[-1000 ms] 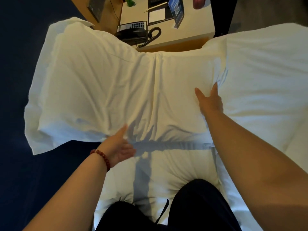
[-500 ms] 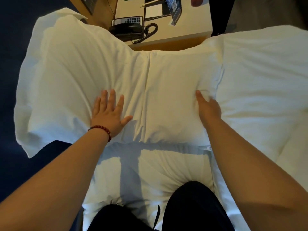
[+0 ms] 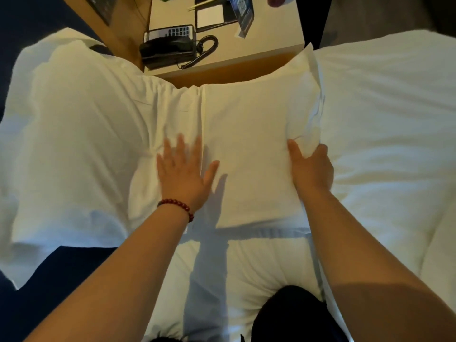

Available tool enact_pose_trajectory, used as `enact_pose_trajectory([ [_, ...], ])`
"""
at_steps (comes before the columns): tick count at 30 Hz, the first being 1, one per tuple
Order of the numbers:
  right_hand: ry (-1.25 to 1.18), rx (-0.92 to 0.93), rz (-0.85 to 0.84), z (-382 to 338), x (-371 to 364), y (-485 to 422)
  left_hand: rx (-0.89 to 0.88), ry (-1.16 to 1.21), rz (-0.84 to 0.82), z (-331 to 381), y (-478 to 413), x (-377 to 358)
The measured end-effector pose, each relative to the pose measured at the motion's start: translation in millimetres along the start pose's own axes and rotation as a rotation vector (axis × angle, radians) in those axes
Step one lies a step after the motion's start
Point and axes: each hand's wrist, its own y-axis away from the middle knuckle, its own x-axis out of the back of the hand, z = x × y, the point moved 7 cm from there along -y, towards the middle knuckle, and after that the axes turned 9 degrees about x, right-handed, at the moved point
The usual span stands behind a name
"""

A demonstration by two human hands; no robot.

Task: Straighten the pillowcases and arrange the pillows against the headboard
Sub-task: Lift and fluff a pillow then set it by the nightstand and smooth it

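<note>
A white pillow (image 3: 249,134) in its pillowcase lies across the bed in front of me, its loose empty case end (image 3: 69,144) spreading to the left over the bed's edge. My left hand (image 3: 183,171), with a red bead bracelet at the wrist, presses flat on the case near the pillow's middle, fingers straight and spread. My right hand (image 3: 309,166) grips the pillow's right edge, thumb on top and fingers tucked under the fabric. A second white pillow (image 3: 385,134) lies to the right, touching the first.
A wooden nightstand (image 3: 271,33) stands beyond the pillow with a black telephone (image 3: 170,46), a notepad and a blue card. The white bed sheet (image 3: 234,272) lies under my arms, my dark-clothed knees at the bottom. Dark blue floor lies at the left.
My left hand rose from the pillow's near edge onto its top and slid rightward across the case toward the middle. My right hand closed on the pillow's right edge.
</note>
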Motion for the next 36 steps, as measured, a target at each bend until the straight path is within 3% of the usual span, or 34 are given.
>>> enact_pose_trajectory([
  [4,-0.168,-0.181,0.023,35.6,16.6,-3.5,-0.058,-0.092,-0.193,21.5,-14.5,-57.6],
  [8,-0.143,-0.183,-0.03,49.9,19.1,2.8,-0.059,-0.145,-0.27,17.0,-27.7,-77.6],
  [11,-0.156,-0.131,0.056,59.3,29.7,8.7,-0.035,-0.156,-0.302,20.8,-27.9,-70.8],
  [15,-0.204,-0.04,0.204,64.2,41.7,18.7,0.008,0.11,-0.106,60.4,-17.9,-32.9],
  [18,-0.14,-0.046,0.084,77.6,26.6,24.1,-0.211,0.131,-0.013,120.0,-4.8,-39.0],
  [22,0.035,-0.032,0.057,98.9,29.9,20.8,-0.234,0.026,-0.023,139.2,-6.6,-78.9],
  [26,-0.045,0.048,0.142,99.8,45.1,23.7,-0.246,0.019,-0.067,133.1,-18.6,-93.7],
  [32,0.139,0.054,-0.063,112.4,29.8,43.2,-0.266,0.019,-0.101,136.7,-26.5,-111.9],
  [36,0.015,0.013,0.074,114.2,32.9,55.8,-0.278,0.016,-0.106,137.4,-34.4,-118.3],
])
